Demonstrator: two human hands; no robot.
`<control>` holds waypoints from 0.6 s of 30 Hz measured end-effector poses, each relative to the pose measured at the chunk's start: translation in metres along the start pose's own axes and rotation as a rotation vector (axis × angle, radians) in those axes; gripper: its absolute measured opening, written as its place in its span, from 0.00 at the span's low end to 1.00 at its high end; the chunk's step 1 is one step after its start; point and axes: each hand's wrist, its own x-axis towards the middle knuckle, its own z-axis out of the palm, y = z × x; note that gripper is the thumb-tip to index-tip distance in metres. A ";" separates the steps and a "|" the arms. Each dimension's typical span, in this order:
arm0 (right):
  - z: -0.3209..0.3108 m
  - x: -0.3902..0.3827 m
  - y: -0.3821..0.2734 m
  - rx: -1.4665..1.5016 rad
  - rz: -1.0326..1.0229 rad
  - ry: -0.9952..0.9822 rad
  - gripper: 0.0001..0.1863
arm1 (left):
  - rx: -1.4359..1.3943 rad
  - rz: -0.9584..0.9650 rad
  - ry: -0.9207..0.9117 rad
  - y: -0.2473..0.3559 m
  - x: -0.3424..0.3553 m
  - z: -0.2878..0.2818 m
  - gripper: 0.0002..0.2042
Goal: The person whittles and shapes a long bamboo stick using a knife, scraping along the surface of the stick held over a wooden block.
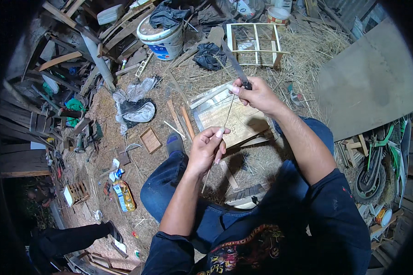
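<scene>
My right hand (258, 94) grips the dark handle of a long knife (234, 63), its blade pointing up and to the left. My left hand (207, 149) pinches a thin wooden stick (226, 117) that runs from below the hand up to the knife. The stick's upper end meets the blade near my right hand. I sit with my legs in blue jeans (170, 183) over a straw-covered floor. A small wooden cage frame (256, 45) stands on the straw beyond my hands.
A flat wooden board (225, 114) lies under my hands. A white bucket (163, 39), black bags, wood scraps and planks crowd the upper left. A yellow bottle (125, 195) lies at lower left. A large board (371, 82) and a motorbike (381, 160) stand right. Another person's leg (69, 238) shows lower left.
</scene>
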 end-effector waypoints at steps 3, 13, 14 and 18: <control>0.001 0.000 -0.002 0.018 -0.010 -0.016 0.15 | 0.022 0.010 0.022 -0.001 -0.001 0.004 0.14; 0.002 0.001 -0.003 -0.017 0.048 -0.031 0.16 | -0.070 0.020 0.089 -0.009 0.001 0.004 0.08; 0.001 0.001 -0.002 -0.001 0.049 -0.041 0.16 | -0.069 0.028 0.085 -0.010 0.001 0.004 0.09; 0.001 -0.001 -0.002 -0.004 0.051 -0.064 0.15 | -0.054 0.017 0.027 -0.004 0.000 0.005 0.12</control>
